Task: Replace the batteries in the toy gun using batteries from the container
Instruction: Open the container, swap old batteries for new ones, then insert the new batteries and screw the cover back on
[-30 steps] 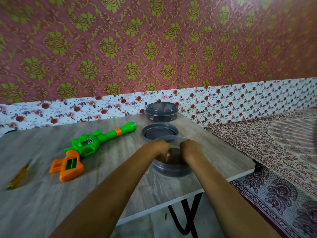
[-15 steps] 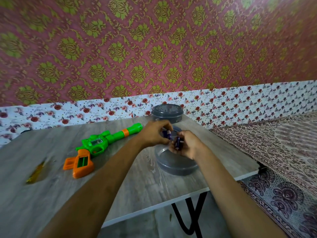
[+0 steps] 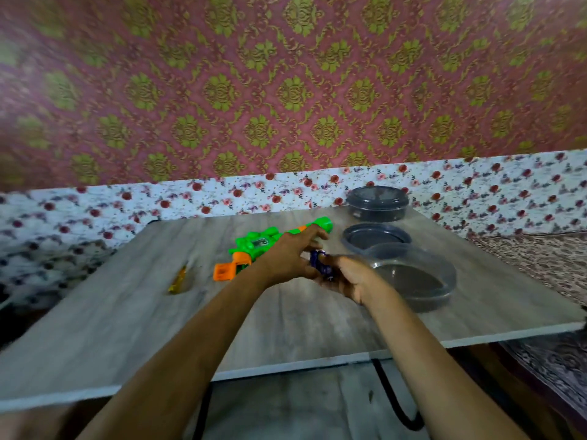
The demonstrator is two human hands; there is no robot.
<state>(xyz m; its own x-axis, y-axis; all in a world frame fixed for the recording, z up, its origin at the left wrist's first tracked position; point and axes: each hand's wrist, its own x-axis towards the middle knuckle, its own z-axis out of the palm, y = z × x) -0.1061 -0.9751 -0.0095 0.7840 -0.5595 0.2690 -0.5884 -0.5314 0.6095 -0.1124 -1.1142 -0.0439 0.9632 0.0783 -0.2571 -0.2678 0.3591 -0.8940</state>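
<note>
Over the middle of the table (image 3: 127, 312), from the head view, the two hands meet just above the wood. The right hand (image 3: 347, 279) is curled round a small bunch of dark blue batteries (image 3: 321, 265), and the left hand (image 3: 290, 258) pinches their upper end; blur hides how many there are. The toy gun (image 3: 252, 246) lies flat just left of and beyond that grip, partly behind the left hand. Its long axis runs from the orange handle at near left to the green muzzle at far right. The left hand is the nearer one, so I judge the carry to be short and leftward. The open container (image 3: 446, 269) sits just right of the right hand, showing only a dark floor. A loose lid (image 3: 376, 239) lies behind it. The closed container (image 3: 378, 203) stands by the wall, its contents hidden. A yellow screwdriver (image 3: 179, 277) lies left of the gun.
</note>
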